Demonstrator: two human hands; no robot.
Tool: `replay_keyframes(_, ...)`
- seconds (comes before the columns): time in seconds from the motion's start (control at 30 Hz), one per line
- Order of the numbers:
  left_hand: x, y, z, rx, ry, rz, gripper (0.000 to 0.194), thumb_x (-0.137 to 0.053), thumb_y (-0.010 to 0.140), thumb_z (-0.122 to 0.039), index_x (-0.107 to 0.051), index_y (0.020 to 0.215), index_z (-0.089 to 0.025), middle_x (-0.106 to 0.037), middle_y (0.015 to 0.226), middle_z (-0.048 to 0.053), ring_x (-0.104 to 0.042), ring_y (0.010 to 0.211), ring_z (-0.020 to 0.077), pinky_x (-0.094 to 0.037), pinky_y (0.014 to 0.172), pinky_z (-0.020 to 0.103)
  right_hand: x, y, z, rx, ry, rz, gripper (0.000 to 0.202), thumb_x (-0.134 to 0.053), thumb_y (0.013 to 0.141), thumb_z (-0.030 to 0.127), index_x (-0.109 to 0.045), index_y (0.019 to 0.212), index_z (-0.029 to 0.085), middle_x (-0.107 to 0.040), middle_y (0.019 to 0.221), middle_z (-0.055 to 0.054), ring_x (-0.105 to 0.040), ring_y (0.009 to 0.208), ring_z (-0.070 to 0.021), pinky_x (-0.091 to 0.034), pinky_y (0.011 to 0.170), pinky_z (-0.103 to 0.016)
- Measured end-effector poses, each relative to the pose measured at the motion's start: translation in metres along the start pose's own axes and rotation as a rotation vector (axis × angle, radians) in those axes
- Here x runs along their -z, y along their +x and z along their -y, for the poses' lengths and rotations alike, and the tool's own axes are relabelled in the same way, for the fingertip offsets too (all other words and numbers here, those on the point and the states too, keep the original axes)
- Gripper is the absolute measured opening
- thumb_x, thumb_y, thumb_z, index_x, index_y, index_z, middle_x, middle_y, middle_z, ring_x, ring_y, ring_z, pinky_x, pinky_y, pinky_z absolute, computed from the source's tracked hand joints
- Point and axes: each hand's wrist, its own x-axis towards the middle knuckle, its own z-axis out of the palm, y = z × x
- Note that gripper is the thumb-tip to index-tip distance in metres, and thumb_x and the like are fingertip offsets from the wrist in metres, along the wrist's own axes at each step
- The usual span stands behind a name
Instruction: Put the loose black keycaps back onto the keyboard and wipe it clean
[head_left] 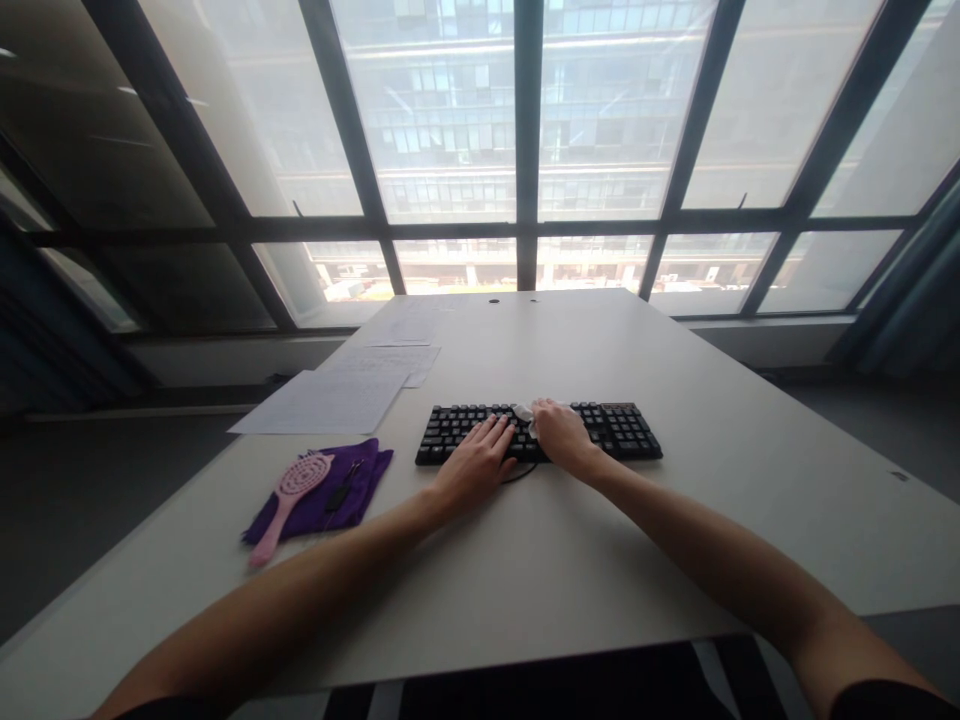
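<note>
A black keyboard [630, 432] lies flat across the middle of the white table. My left hand [478, 458] rests on its left half, palm down, with the fingers stretched over the keys. Beside it, my right hand [561, 432] is closed round a crumpled white tissue [523, 412] and presses it on the keys right of the keyboard's middle. Part of the tissue is hidden under the fingers. A short piece of black cable [523, 474] shows at the keyboard's near edge, between my hands.
On the left of the white table [600, 570], a pink hairbrush [302, 476] and a small black item [339, 494] lie on a folded purple cloth [365, 484]. Paper sheets [322, 402] are spread behind them. Large windows [450, 110] stand beyond the far edge.
</note>
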Motion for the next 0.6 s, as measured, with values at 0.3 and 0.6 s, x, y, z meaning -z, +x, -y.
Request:
replay_keyframes(0.3,0.002,0.001,-0.002,0.006,0.037,0.034,0.051,-0.050,0.101,-0.033,-0.050,0.145,-0.008,-0.047,0.154,0.022,-0.042,0.146,0.0353,-0.038,0.118,0.051,0.003,-0.006,0.001,-0.028,-0.012,0.019,0.034,-0.039,0.101,0.014,-0.068,0.118,0.013,-0.070,0.125,-0.017,-0.065,0.118,-0.0238,-0.048,0.100,-0.032)
replay_keyframes(0.6,0.000,0.000,0.001,0.007,-0.064,-0.010,0.052,-0.054,0.099,-0.033,-0.046,0.145,-0.011,-0.051,0.150,0.023,-0.043,0.145,0.0356,-0.040,0.117,0.054,-0.004,-0.026,0.021,0.109,-0.002,-0.012,0.041,-0.043,0.099,0.010,-0.062,0.135,0.010,-0.062,0.139,-0.023,-0.059,0.130,-0.0292,-0.051,0.102,-0.040)
